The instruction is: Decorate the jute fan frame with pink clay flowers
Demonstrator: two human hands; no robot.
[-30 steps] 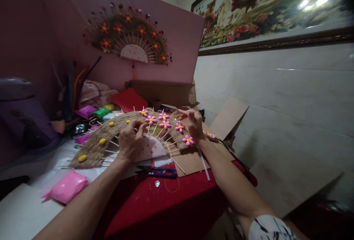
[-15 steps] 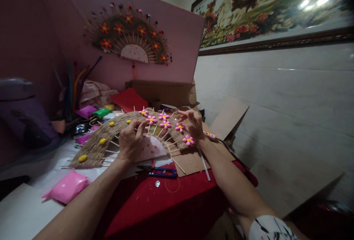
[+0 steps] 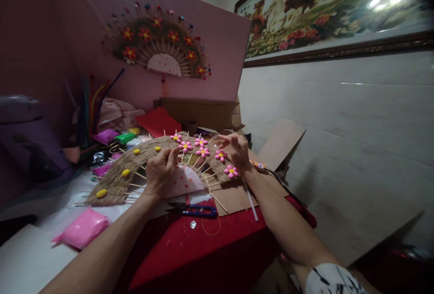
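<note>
A fan-shaped piece (image 3: pixel 115 183) wound with brown twine lies on the table, thin sticks poking out of its edges. Pink flowers (image 3: pixel 202 152) with yellow centres cover its right part; lone yellow dots (image 3: pixel 125 173) sit along the left. My left hand (image 3: pixel 161 172) is closed in a pinch over the fan's middle, its fingertips close to a pink flower (image 3: pixel 185 146). Whatever it holds is hidden. My right hand (image 3: pixel 238 153) hovers by the fan's right end, fingers apart and pointing left, with nothing visible in them. A spotted pale half-round (image 3: pixel 186 181) fills the fan's inner curve.
Blue-handled thread snips (image 3: pixel 200 211) and a clear gem (image 3: pixel 193 225) rest on the red cloth (image 3: pixel 176 258). A pink clay packet (image 3: pixel 84 229) lies front left. A glue gun (image 3: pixel 257 165) with a cord is at right. Another decorated fan (image 3: pixel 164 64) hangs behind.
Almost nothing differs. Both hands hold nearly the same places over the fan, and the flowers and yellow dots stay where they were.
</note>
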